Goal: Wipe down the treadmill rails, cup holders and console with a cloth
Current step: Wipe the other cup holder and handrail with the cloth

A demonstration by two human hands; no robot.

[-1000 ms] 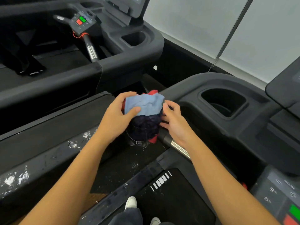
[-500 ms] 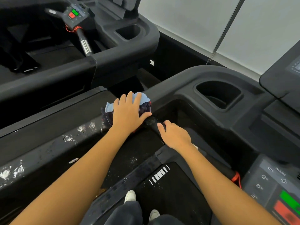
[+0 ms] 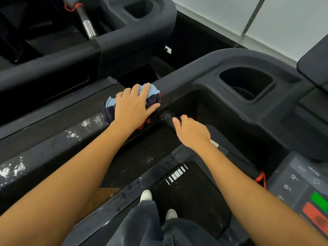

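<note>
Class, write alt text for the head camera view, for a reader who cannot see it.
A person's left hand presses a bunched blue and dark cloth onto a black treadmill rail speckled with white residue. Their right hand grips a black handlebar nearby, with a cup holder beyond.

Black side rail [image 3: 44,148], bunched cloth [image 3: 154,91] on it; white smears [image 3: 12,168]

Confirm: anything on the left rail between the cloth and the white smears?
Nothing visible. The left hand presses the cloth on the left rail; only bare rail lies between it and the white smears. The right hand grips the handlebar, off the rail.
</note>
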